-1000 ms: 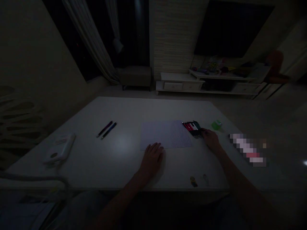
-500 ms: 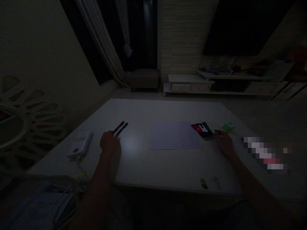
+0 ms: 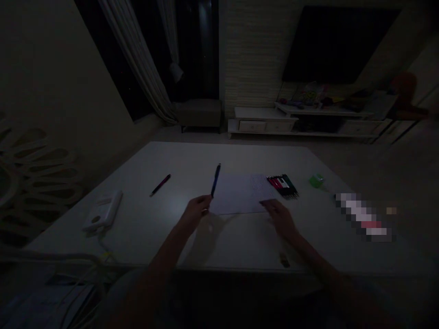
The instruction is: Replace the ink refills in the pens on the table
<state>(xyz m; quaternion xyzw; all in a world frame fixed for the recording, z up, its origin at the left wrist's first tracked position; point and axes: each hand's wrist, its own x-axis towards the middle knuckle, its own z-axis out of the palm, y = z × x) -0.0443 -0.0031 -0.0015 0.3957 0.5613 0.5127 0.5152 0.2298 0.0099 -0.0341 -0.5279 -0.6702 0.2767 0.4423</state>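
My left hand (image 3: 196,211) is closed on the lower end of a blue pen (image 3: 216,180), which stands nearly upright at the left edge of a sheet of paper (image 3: 236,194). Handwriting-like marks cover the sheet's right part. Over the paper's lower right corner hovers my right hand (image 3: 280,218), fingers stretched to the left, holding nothing that I can see. A dark red pen (image 3: 160,185) lies alone on the left of the white table (image 3: 130,237). Right of the paper, several red, black and green pens (image 3: 284,185) lie side by side.
A white power strip (image 3: 103,210) with a cable sits at the table's left. On the right are a small green object (image 3: 316,181) and a blurred-out item (image 3: 361,217). A small brownish thing (image 3: 284,260) lies near the front edge. The room is dim.
My left hand has lifted the blue pen and carried it right to the paper, leaving the red pen behind. My right hand has moved left from the pen row to the paper's corner.
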